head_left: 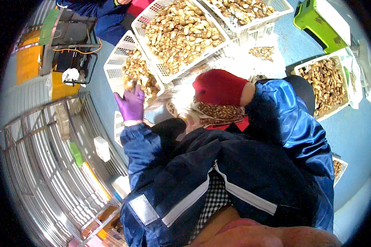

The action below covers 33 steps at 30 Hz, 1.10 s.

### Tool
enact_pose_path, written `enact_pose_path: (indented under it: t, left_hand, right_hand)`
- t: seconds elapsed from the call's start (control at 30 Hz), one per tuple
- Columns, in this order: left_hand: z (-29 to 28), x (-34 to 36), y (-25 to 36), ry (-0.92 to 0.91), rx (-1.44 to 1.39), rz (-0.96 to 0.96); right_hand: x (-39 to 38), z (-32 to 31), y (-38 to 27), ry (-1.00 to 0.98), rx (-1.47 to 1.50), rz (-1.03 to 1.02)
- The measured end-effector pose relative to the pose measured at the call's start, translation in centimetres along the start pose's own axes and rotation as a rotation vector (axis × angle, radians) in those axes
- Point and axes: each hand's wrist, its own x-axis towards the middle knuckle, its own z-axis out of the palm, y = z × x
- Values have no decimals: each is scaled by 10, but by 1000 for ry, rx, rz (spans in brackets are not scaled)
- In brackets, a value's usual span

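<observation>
My left hand, in a purple glove, reaches to the near end of a white slatted crate. Its thumb stands apart, and its fingertips touch or nearly touch the brown-and-cream mushrooms inside. In front of my body is my right hand, in a red glove. It looks curled into a rounded fist; the fingertips are turned away, so what they hold is hidden. Just below it lies a heap of small dark brown pieces, with something red beside it.
A large white crate heaped with mushrooms stands ahead, another crate beyond it. At right are a mushroom-filled crate and a green stool. Metal racks line the left. A person's dark blue sleeve shows far left.
</observation>
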Motion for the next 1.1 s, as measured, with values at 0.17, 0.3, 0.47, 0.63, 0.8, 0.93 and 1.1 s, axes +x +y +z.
enact_pose_path:
  t: [0.17, 0.3, 0.47, 0.63, 0.8, 0.93, 1.1]
  left_hand:
    - [3, 87, -83, 369, 798, 126]
    - [52, 162, -162, -131, 1533, 345]
    - [48, 218, -200, -117, 1900, 594]
    - [74, 187, -183, 60, 1297, 122]
    - [100, 91, -130, -158, 673, -116]
    - [136, 6, -98, -221, 566, -83]
    - [158, -44, -89, -226, 610, -31]
  right_hand:
    - [-17, 10, 9, -5, -127, 100]
    - [-7, 1, -3, -103, -117, 121]
    - [-9, 1, 5, -29, -116, 92]
    - [-18, -20, 18, -59, -126, 203]
    - [-23, -19, 42, 466, -222, 94]
    - [-8, -10, 35, 617, 333, -8]
    - [-2, -19, 7, 545, 200, -101]
